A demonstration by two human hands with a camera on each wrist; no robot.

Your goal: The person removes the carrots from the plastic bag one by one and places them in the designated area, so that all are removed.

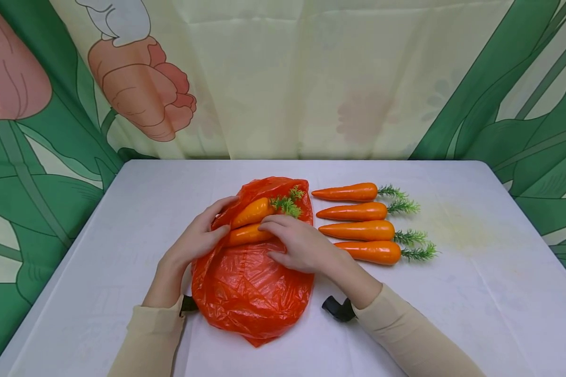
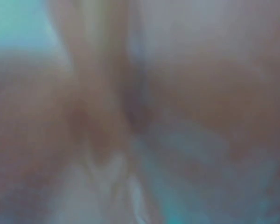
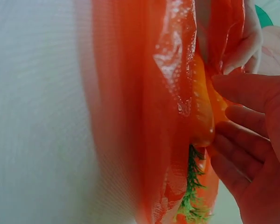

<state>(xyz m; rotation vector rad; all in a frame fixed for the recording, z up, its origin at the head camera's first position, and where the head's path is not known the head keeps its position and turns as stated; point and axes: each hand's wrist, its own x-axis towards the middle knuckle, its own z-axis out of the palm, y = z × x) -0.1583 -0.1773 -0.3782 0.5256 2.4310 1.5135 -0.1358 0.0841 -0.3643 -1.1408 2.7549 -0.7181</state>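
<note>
Right now your left hand [image 1: 195, 242] holds the mouth edge of the orange plastic bag [image 1: 247, 285] with curled fingers, while your right hand [image 1: 298, 245] rests on the bag with relaxed fingers touching the lower carrot [image 1: 247, 235] at the opening. A second carrot [image 1: 253, 212] lies just above it, its green top [image 1: 286, 205] poking out of the mouth. The left wrist view is too blurred to add anything. The bag lies flat on the white table [image 1: 476, 293], and four more carrots [image 1: 363, 222] sit in a row just to its right. Watch the thin film: it could slip from your left fingers, letting the mouth collapse over the carrots. With the opening lying level, the two smooth carrots could also roll or slide back out onto the table.
</note>
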